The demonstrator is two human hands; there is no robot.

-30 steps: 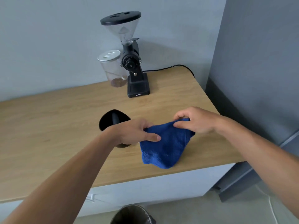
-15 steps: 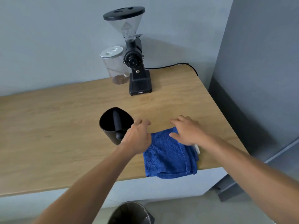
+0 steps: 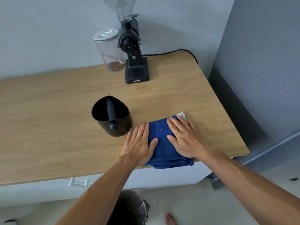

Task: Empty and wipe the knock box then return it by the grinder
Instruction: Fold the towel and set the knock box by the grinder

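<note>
The black knock box (image 3: 112, 116) stands upright on the wooden counter (image 3: 48, 120), its bar across the opening. Just right of it lies a folded blue cloth (image 3: 159, 140) near the counter's front edge. My left hand (image 3: 139, 143) lies flat on the cloth's left side, fingers spread, close to the box but apart from it. My right hand (image 3: 185, 137) lies flat on the cloth's right side. Neither hand grips anything. The black grinder (image 3: 134, 57) stands at the back of the counter.
A clear lidded jar (image 3: 108, 49) sits left of the grinder, and the grinder's cord (image 3: 175, 51) runs off the back right corner. A grey cabinet (image 3: 259, 78) rises at the right. A bin (image 3: 129, 208) stands on the floor below the counter edge.
Both hands let go of the raised cloth, laid it down folded, and now press flat on it. The view has tilted down and closer.
</note>
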